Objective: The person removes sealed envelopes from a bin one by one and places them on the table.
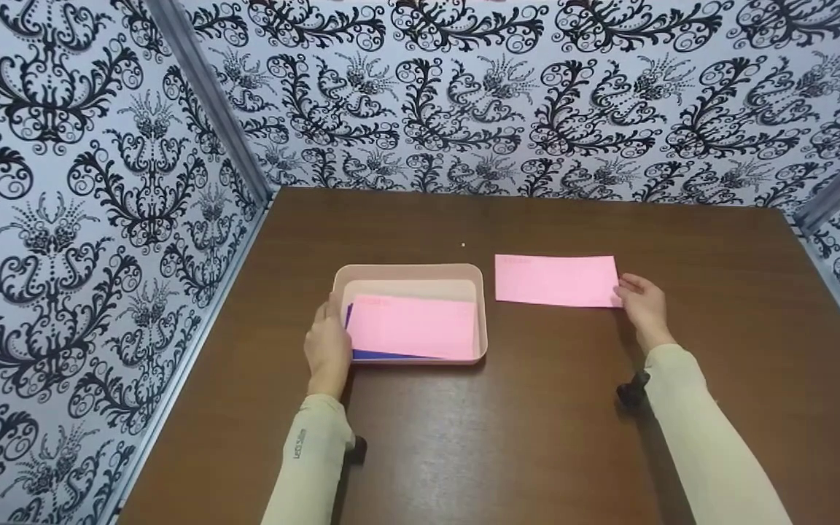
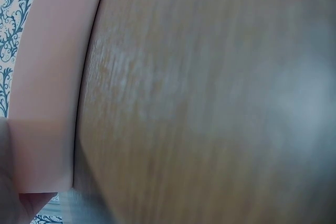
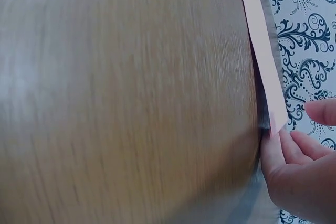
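A pale pink tray point(image 1: 413, 272) with rounded corners stands left of the table's middle. In it lies a pink envelope point(image 1: 413, 328) over a blue one point(image 1: 391, 355), of which only the edges show. My left hand point(image 1: 327, 343) grips the tray's left wall. Right of the tray, another pink envelope point(image 1: 555, 281) with faint print near one corner lies flat. Its right end is pinched by my right hand point(image 1: 644, 306). In the right wrist view this envelope point(image 3: 265, 61) is seen nearly edge-on, its end at my fingertips point(image 3: 272, 148).
The brown wooden table point(image 1: 507, 430) ends at patterned black-and-white walls point(image 1: 478, 95) behind and at both sides. A tiny pale speck point(image 1: 463, 245) lies behind the tray. A dark device sits at each wrist.
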Demonstrator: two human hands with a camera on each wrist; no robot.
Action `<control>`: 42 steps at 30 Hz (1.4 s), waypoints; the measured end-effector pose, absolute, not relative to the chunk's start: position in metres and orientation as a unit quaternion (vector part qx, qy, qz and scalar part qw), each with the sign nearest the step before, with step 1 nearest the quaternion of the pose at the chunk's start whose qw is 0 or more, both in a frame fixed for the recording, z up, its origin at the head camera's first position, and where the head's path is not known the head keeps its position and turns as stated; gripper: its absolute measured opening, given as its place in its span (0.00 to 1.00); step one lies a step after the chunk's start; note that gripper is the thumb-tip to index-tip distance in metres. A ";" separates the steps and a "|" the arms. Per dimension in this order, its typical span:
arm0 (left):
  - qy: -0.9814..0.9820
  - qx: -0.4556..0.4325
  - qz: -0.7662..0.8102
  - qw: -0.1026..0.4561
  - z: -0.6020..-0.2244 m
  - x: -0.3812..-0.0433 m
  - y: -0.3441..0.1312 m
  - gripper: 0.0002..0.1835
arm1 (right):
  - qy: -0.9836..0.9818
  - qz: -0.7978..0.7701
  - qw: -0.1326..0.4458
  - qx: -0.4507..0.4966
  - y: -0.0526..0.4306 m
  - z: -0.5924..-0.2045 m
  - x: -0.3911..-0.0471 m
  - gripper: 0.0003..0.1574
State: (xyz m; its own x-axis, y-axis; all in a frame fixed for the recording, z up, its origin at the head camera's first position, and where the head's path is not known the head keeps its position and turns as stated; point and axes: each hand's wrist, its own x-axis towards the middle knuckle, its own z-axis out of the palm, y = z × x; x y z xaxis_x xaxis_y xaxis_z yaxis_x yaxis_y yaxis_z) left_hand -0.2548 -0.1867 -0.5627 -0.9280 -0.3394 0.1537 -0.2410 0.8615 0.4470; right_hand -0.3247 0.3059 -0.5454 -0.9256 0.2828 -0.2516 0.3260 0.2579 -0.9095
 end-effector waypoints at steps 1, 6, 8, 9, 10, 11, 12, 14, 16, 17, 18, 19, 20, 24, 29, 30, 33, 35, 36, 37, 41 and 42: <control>-0.958 0.151 -0.215 0.113 -0.563 -0.255 -0.187 0.29 | 0.793 -0.578 0.019 0.192 0.306 -0.545 -0.324 0.34; -0.959 0.153 -0.216 0.105 -0.563 -0.256 -0.187 0.30 | 0.782 -0.591 0.023 0.196 0.307 -0.543 -0.322 0.34; -0.958 0.154 -0.219 0.103 -0.563 -0.256 -0.187 0.29 | 0.782 -0.590 0.024 0.197 0.307 -0.542 -0.321 0.34; -0.958 0.154 -0.220 0.103 -0.563 -0.256 -0.187 0.29 | 0.784 -0.588 0.024 0.198 0.307 -0.541 -0.320 0.34; -0.958 0.154 -0.221 0.103 -0.563 -0.256 -0.187 0.29 | 0.784 -0.587 0.024 0.198 0.308 -0.541 -0.319 0.34; -0.957 0.154 -0.222 0.103 -0.563 -0.256 -0.187 0.29 | 0.785 -0.586 0.023 0.198 0.308 -0.541 -0.319 0.34; -0.957 0.154 -0.222 0.102 -0.563 -0.256 -0.187 0.29 | 0.786 -0.586 0.023 0.197 0.308 -0.540 -0.318 0.34; -0.957 0.154 -0.224 0.101 -0.562 -0.256 -0.187 0.29 | 0.788 -0.584 0.024 0.195 0.309 -0.540 -0.317 0.34; -0.957 0.154 -0.227 0.100 -0.562 -0.256 -0.187 0.29 | 0.788 -0.584 0.025 0.193 0.309 -0.540 -0.316 0.34; -0.957 0.154 -0.227 0.099 -0.562 -0.256 -0.187 0.29 | 0.789 -0.584 0.024 0.192 0.309 -0.539 -0.316 0.34; -0.957 0.153 -0.227 0.099 -0.563 -0.256 -0.187 0.29 | 0.788 -0.584 0.025 0.191 0.310 -0.539 -0.316 0.34; -0.956 0.153 -0.229 0.100 -0.563 -0.256 -0.187 0.30 | 0.789 -0.584 0.025 0.191 0.310 -0.539 -0.317 0.34; -0.957 0.151 -0.226 0.102 -0.563 -0.256 -0.187 0.29 | 0.787 -0.586 0.025 0.192 0.310 -0.539 -0.317 0.34; -0.956 0.149 -0.222 0.118 -0.564 -0.255 -0.187 0.29 | 0.782 -0.593 0.019 0.192 0.311 -0.539 -0.318 0.34; -0.955 0.147 -0.222 0.129 -0.564 -0.254 -0.187 0.28 | 0.775 -0.602 0.014 0.192 0.311 -0.539 -0.319 0.34; -0.955 0.147 -0.222 0.129 -0.564 -0.254 -0.187 0.28 | 0.775 -0.602 0.015 0.193 0.311 -0.539 -0.319 0.34; -0.955 0.148 -0.222 0.127 -0.563 -0.254 -0.187 0.29 | 0.775 -0.602 0.015 0.194 0.310 -0.539 -0.318 0.34; -0.955 0.148 -0.223 0.128 -0.563 -0.254 -0.187 0.29 | 0.773 -0.604 0.015 0.194 0.310 -0.538 -0.318 0.34; -0.955 0.148 -0.223 0.129 -0.563 -0.254 -0.187 0.29 | 0.772 -0.606 0.015 0.193 0.310 -0.538 -0.318 0.34; -0.955 0.148 -0.223 0.130 -0.563 -0.254 -0.187 0.29 | 0.771 -0.607 0.015 0.193 0.310 -0.538 -0.318 0.34; -0.954 0.145 -0.224 0.140 -0.564 -0.255 -0.187 0.28 | 0.769 -0.609 0.015 0.193 0.310 -0.538 -0.318 0.34; -0.953 0.144 -0.224 0.142 -0.565 -0.255 -0.187 0.28 | 0.769 -0.609 0.016 0.194 0.310 -0.538 -0.318 0.34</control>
State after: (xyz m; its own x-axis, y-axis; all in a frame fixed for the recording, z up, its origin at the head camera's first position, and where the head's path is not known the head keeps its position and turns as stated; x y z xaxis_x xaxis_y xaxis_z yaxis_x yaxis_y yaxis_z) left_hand -0.2553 -0.1874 -0.5645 -0.9183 -0.3379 0.2064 -0.2104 0.8580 0.4686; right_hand -0.3184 0.3101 -0.5385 -0.9238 0.2793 -0.2618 0.3189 0.1832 -0.9299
